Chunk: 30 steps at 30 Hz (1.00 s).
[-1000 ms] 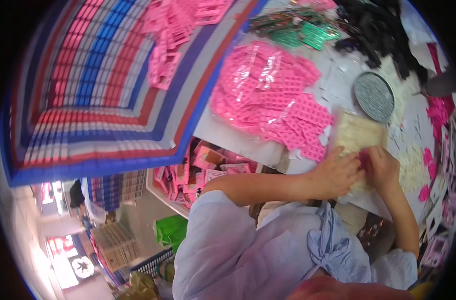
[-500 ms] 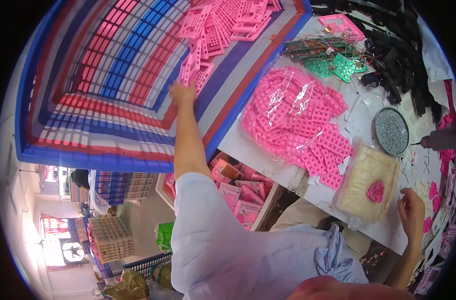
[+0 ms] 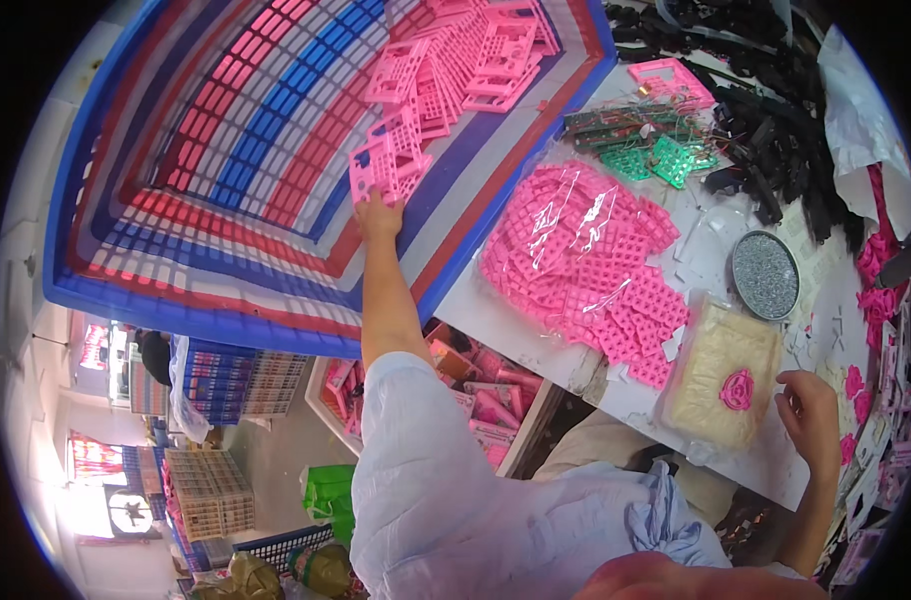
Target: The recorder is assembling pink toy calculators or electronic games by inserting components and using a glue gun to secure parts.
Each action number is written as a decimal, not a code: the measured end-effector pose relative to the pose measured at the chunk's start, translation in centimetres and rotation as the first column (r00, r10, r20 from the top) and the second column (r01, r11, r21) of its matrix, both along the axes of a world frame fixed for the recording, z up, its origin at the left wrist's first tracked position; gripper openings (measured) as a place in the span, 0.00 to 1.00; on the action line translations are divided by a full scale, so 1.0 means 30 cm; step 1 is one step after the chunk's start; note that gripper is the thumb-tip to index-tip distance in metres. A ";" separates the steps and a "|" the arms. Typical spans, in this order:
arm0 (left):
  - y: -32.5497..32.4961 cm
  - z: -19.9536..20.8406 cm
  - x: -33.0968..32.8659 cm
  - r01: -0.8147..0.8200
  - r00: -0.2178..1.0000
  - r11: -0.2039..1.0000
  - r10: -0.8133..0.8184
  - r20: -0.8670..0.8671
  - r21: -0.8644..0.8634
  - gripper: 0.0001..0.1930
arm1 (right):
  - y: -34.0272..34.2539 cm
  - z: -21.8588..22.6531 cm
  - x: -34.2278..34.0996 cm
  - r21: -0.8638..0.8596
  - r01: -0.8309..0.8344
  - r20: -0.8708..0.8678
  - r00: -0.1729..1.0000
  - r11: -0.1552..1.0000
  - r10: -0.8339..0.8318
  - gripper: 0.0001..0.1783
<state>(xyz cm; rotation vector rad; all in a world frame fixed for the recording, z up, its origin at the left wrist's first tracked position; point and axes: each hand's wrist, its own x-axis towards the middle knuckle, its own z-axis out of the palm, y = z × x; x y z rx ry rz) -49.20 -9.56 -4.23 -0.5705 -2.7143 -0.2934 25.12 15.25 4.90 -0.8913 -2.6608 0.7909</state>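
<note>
My left hand (image 3: 381, 214) reaches into a large blue-rimmed plastic basket (image 3: 201, 325) with red, white and blue stripes. Its fingers pinch the near edge of a pink plastic panel (image 3: 372, 170) with cut-out holes. More pink panels (image 3: 446, 75) lie fanned in an overlapping row just beyond it. My right hand (image 3: 811, 415) hovers at the table's right side, fingers loosely bent and apart, with nothing visible in them. Beside it lies a cream wrapped pad (image 3: 721, 375) with a pink rose-shaped piece (image 3: 737, 390) on top.
On the white table are a clear bag of pink grid pieces (image 3: 576, 250), a round dish of small metal parts (image 3: 765, 275), green circuit boards (image 3: 671, 160) and black parts (image 3: 766, 110). A box of pink packages (image 3: 491, 400) stands below the table edge. Stacked crates (image 3: 211, 490) fill the lower left.
The panel in my left hand has tilted and now faces up more squarely. My right hand has bent its fingers more. The whole view has shifted slightly.
</note>
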 end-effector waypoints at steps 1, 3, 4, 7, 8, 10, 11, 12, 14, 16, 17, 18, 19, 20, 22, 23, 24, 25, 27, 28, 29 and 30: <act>0.006 0.019 0.051 0.014 0.999 0.998 -0.017 -0.049 -0.067 0.30 | -0.005 0.011 0.003 0.000 -0.006 -0.006 1.000 1.000 0.006 0.12; 0.043 0.068 0.139 0.043 0.998 0.987 -0.049 -0.033 -0.155 0.23 | -0.011 -0.003 0.035 0.001 0.021 -0.037 0.999 1.000 -0.021 0.11; 0.035 0.094 0.173 0.064 0.988 0.988 -0.082 -0.128 -0.140 0.21 | -0.012 -0.016 0.050 -0.003 0.025 -0.058 0.998 1.000 -0.025 0.11; 0.070 0.160 0.362 0.169 0.925 0.980 -0.194 -0.326 -0.104 0.16 | -0.030 -0.053 0.098 -0.027 0.058 -0.122 0.991 0.998 -0.061 0.09; 0.092 0.204 0.464 0.269 0.890 0.959 -0.284 -0.356 -0.090 0.15 | -0.029 -0.062 0.100 -0.022 0.048 -0.142 0.989 0.999 -0.051 0.08; 0.112 0.265 0.675 0.461 0.798 0.884 -0.450 -0.401 -0.074 0.14 | -0.028 -0.074 0.093 -0.023 0.027 -0.167 0.985 0.999 -0.030 0.08; 0.149 0.303 0.791 0.591 0.727 0.804 -0.568 -0.386 -0.069 0.14 | -0.020 -0.067 0.089 -0.037 0.013 -0.179 0.984 0.999 -0.019 0.09; 0.186 0.334 0.898 0.710 0.636 0.701 -0.677 -0.370 -0.061 0.14 | -0.007 -0.059 0.067 -0.051 0.003 -0.190 0.982 0.999 -0.013 0.10; 0.173 0.382 1.096 0.850 0.492 0.521 -0.838 -0.235 -0.078 0.14 | 0.003 -0.072 -0.032 -0.200 0.023 -0.389 0.916 0.980 -0.101 0.14; 0.213 0.370 1.260 0.951 0.269 0.288 -0.949 -0.166 -0.107 0.14 | 0.031 -0.034 -0.133 -0.418 -0.040 -0.596 0.766 0.907 -0.241 0.31; 0.222 0.372 1.324 0.973 0.178 0.192 -0.977 -0.115 -0.128 0.14 | 0.062 -0.012 -0.173 -0.541 -0.142 -0.610 0.745 0.829 -0.270 0.32; 0.216 0.379 1.381 0.984 0.092 0.099 -0.994 -0.059 -0.147 0.14 | 0.089 0.006 -0.197 -0.644 -0.252 -0.623 0.721 0.722 -0.303 0.34; 0.231 0.388 1.423 0.986 -0.005 -0.003 -1.000 -0.011 -0.165 0.15 | 0.114 0.030 -0.199 -0.707 -0.259 -0.537 0.803 0.658 -0.260 0.32; 0.244 0.393 1.446 0.989 -0.053 -0.053 -0.999 0.003 -0.138 0.17 | 0.126 0.033 -0.183 -0.769 -0.265 -0.452 0.869 0.581 -0.202 0.31; 0.276 0.398 1.467 0.985 -0.156 -0.156 -0.988 0.016 -0.078 0.20 | 0.115 0.014 -0.095 -0.814 -0.377 -0.499 0.843 0.441 -0.200 0.28; 0.286 0.361 1.469 0.995 -0.097 -0.098 -0.988 -0.116 -0.002 0.31 | 0.115 -0.007 -0.069 -0.815 -0.451 -0.539 0.820 0.364 -0.191 0.26; 0.284 0.349 1.492 0.960 0.039 0.010 -0.994 -0.098 0.280 0.33 | 0.091 -0.043 -0.049 -0.785 -0.459 -0.597 0.740 0.416 -0.309 0.24; 0.286 0.338 1.533 0.834 0.153 0.112 -0.988 -0.032 0.541 0.35 | 0.039 -0.087 -0.026 -0.757 -0.447 -0.643 0.641 0.476 -0.420 0.22; 0.279 0.282 1.630 0.294 0.063 0.260 -0.966 0.253 0.920 0.39 | -0.076 -0.109 -0.005 -0.740 -0.368 -0.668 0.500 0.564 -0.550 0.19; 0.280 0.247 1.684 0.005 -0.083 0.284 -0.955 0.284 0.959 0.39 | -0.131 -0.110 -0.007 -0.751 -0.304 -0.652 0.482 0.587 -0.585 0.17; 0.273 0.225 1.736 -0.278 -0.238 0.350 -0.927 0.290 0.894 0.38 | -0.184 -0.102 -0.019 -0.762 -0.246 -0.635 0.467 0.599 -0.615 0.16; 0.296 0.203 1.788 -0.511 -0.399 0.454 -0.877 0.266 0.730 0.38 | -0.231 -0.128 -0.023 -0.736 -0.184 -0.640 0.504 0.652 -0.580 0.19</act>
